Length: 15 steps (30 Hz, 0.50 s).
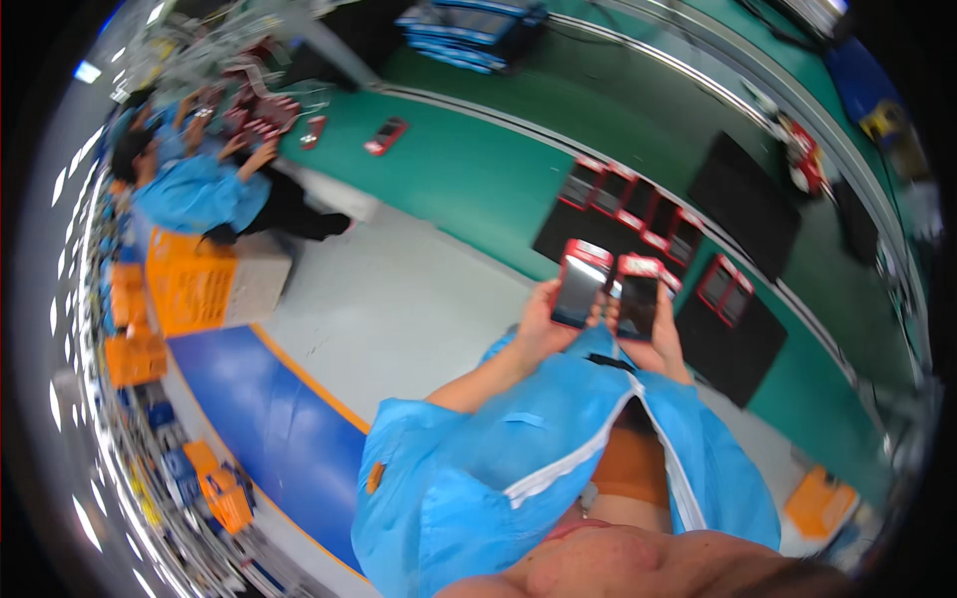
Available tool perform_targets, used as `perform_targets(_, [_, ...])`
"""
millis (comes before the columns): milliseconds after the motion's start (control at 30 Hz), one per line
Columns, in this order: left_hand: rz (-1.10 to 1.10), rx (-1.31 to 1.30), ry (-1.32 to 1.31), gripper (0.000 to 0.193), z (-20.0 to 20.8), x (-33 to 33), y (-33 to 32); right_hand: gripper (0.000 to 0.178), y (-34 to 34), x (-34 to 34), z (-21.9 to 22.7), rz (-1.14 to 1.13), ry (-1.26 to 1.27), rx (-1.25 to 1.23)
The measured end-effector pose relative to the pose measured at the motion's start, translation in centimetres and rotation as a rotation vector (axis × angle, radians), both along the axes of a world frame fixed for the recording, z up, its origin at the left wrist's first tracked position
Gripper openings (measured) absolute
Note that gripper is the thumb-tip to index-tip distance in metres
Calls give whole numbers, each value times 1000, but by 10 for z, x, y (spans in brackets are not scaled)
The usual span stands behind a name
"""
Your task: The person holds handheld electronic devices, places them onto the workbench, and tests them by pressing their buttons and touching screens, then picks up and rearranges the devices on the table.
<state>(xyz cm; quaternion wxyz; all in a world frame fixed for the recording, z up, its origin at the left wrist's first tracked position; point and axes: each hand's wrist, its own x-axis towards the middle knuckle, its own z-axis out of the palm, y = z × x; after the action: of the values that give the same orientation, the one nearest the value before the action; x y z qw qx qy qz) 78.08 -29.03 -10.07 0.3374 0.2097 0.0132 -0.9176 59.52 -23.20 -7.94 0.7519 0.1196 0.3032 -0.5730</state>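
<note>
My left hand (541,321) is wrapped round a handheld device (581,287) with a red top end and a dark, glossy screen. A similar red-topped device (636,304) sits in my right hand (666,344), its screen also dark. Both are held side by side, screens up, in front of my light blue jacket (478,458). Just beyond them, several more red-edged devices (610,191) lie in a row on a black mat (558,239). To the right, two others (726,289) rest on a second black mat (748,349).
The mats lie on a long green workbench (464,204) with a metal rail along it. Farther left on the bench is another red device (386,136). Co-workers in blue (199,189) handle red items there. Orange boxes (194,284) stand on the left, and blue trays (469,35) are stacked at the back.
</note>
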Motion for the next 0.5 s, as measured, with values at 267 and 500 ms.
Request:
perform_targets(267, [-57, -16, -33, 52, 8, 0, -5, 59, 3, 0, 4, -12, 12, -111])
perform_targets(500, [-109, -45, -9, 52, 10, -7, -4, 61, 7, -3, 4, -40, -9, -126])
